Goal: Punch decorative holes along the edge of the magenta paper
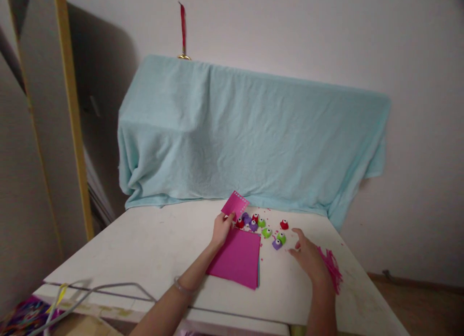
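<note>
Between the thumb and fingers of my left hand [222,228] is a small pink paper piece [235,203] with a row of punched holes along one edge. Below it lies a stack of square coloured paper [237,258], pink on top. Several small one-eyed figures, red, purple and green, sit beside the stack, among them a red one [284,225] and a purple one [277,244]. My right hand [306,251] is just right of them, thumb and fingers apart, holding nothing. Thin pink paper strips [331,268] lie in a bunch beside my right wrist.
Tiny pink scraps are scattered around the figures on the white table [145,249]. A light blue cloth [253,138] drapes over something large at the back. A grey cable [108,286] loops over the front left edge. A yellow-edged panel [72,113] stands at left.
</note>
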Motion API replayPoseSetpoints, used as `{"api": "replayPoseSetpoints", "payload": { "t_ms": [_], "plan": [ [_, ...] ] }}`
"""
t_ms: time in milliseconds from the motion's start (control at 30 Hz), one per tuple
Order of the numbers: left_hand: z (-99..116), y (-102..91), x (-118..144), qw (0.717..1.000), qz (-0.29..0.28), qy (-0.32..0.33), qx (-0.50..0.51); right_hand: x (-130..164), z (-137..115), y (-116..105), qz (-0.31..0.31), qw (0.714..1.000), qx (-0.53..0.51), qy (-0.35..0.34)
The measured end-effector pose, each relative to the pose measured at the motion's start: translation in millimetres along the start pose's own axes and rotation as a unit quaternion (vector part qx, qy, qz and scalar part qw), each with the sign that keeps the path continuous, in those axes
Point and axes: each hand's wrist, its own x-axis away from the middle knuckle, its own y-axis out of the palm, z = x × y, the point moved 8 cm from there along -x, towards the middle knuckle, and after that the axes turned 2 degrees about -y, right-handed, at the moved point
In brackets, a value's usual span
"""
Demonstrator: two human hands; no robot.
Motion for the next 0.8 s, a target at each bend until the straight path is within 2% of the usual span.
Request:
{"api": "replayPoseSetpoints", "payload": {
  "t_ms": [133,200,433,600,800],
  "plan": [
    [-6,-17.3,-3,0.997,0.076,-0.008,-0.019,-12,11,-1,0.014,1.0,0.005,-0.003],
    [-13,-23.1,-4,0.995,0.094,-0.026,-0.022,-22,9,2,0.019,1.0,0.005,-0.017],
    [-24,-32.3,-9,0.991,0.124,-0.053,-0.005,-49,7,27,0.018,0.996,-0.024,-0.08],
    [-24,-32.5,-11,0.989,0.138,-0.046,-0.019,-52,15,28,0.044,0.997,-0.018,-0.063],
    [-31,-34.2,-11,0.988,0.143,-0.064,0.014,-49,0,38,0.048,0.994,-0.056,-0.076]
  ]
}}
